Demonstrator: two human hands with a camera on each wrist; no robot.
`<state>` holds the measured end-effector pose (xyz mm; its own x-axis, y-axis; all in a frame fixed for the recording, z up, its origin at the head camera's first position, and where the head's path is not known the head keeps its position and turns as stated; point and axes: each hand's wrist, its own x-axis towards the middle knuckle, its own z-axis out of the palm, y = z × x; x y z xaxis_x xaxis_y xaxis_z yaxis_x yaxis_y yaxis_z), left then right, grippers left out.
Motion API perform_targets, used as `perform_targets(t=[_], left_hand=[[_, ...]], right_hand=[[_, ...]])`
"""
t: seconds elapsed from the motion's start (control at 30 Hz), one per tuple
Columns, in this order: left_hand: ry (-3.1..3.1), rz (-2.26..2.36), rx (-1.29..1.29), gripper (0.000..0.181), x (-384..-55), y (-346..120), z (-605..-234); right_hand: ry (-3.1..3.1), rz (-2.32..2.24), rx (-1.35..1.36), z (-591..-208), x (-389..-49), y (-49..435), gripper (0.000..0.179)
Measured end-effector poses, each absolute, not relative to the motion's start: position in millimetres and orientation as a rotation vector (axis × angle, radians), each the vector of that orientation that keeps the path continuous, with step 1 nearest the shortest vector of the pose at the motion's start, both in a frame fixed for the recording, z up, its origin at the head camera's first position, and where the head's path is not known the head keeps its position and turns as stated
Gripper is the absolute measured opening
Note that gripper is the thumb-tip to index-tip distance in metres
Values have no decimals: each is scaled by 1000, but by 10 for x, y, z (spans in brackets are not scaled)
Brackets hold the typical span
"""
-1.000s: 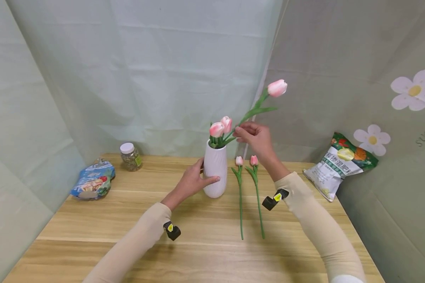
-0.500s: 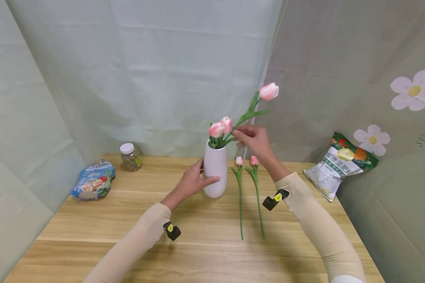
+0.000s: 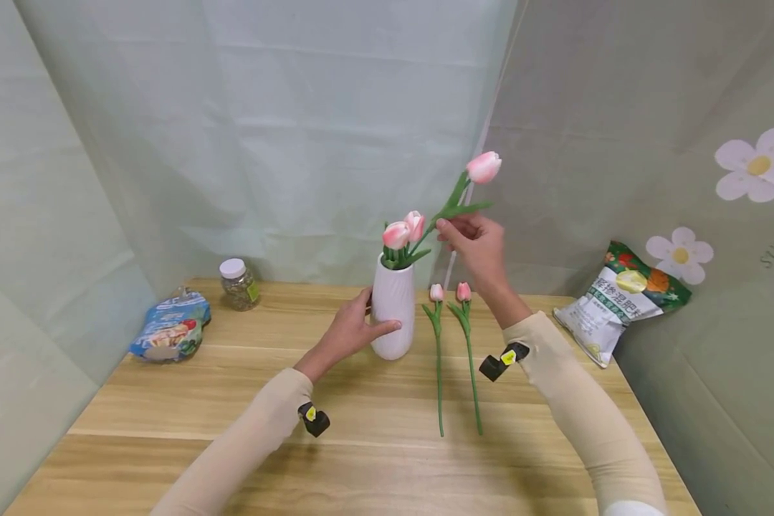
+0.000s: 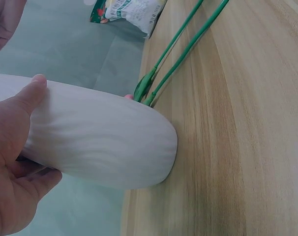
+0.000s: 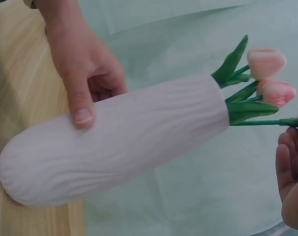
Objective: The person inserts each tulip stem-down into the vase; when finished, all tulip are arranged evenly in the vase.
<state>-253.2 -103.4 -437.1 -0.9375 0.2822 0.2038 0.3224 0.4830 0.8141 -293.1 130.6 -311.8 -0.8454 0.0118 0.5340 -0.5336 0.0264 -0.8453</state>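
Your left hand curls around the white vase, its grip opened to the vase's width, with the thumb across the front; the vase stands upright on the desk. Your right hand has its grip closed to a pinch on the stem of a pink tulip, which tilts rightward, its stem running down to the vase's mouth. Two pink blooms rise from the vase. Just right of it, two loose tulips lie side by side; a lidded jar and a blue packet sit at far left, a printed bag at far right
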Motion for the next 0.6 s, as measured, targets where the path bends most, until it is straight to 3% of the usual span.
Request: perform_targets(t=[0.6], left_hand=[[-2671,-1486,-546,88,-2534,-1031,-4376]], right_hand=[[-2339,1822,587,-3280,-3007,1223,25]])
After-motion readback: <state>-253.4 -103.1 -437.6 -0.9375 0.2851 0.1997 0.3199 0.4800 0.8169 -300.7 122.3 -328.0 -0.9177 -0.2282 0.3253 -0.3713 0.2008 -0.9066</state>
